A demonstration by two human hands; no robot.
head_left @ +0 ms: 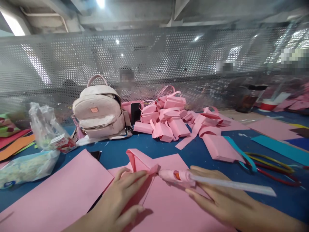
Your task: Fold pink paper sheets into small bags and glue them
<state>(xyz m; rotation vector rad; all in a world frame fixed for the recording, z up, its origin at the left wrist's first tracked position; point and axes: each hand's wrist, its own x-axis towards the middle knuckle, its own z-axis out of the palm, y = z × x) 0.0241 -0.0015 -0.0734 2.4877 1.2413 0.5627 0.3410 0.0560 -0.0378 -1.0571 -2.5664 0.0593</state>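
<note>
My left hand [120,196] lies flat on a pink paper sheet [166,206], fingertips pressing down a folded pink flap [138,161]. My right hand [217,196] holds a pink glue gun [177,176] with a long white glue stick [231,185] sticking out the back to the right. The gun's nozzle points left and meets the folded edge near my left fingertips. Both hands are low at the front of the blue table [116,151].
A second pink sheet [58,193] lies at left. Behind are a pale pink backpack [98,111], a pile of folded pink paper bags [166,119], plastic bags [43,129], coloured paper [277,145] and cords [272,164] at right, and a perforated metal screen [154,61].
</note>
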